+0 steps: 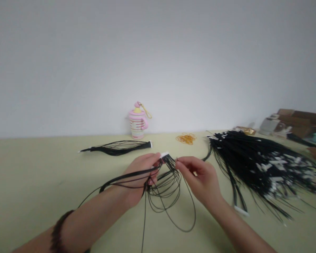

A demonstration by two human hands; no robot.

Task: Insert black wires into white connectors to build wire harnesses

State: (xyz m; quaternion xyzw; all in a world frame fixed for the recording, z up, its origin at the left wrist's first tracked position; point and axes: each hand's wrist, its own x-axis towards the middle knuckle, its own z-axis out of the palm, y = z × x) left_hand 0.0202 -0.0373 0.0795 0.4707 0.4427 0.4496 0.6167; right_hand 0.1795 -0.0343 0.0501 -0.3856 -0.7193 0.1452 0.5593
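Black wires run in loops from a white connector held up above the table's middle. My left hand is closed around this wire harness, just below and left of the connector. To the right, my right hand pinches the end of a single black wire between thumb and forefinger, a short way from the connector. Loose wire loops hang below both hands, and a thicker black strand lies over my left wrist. Whether the pinched wire's tip carries a terminal is too small to tell.
Behind my left hand lies another wire harness. A pink and white cup stands by the wall, with orange rubber bands right of it. A large pile of black harnesses covers the right side, before a cardboard box.
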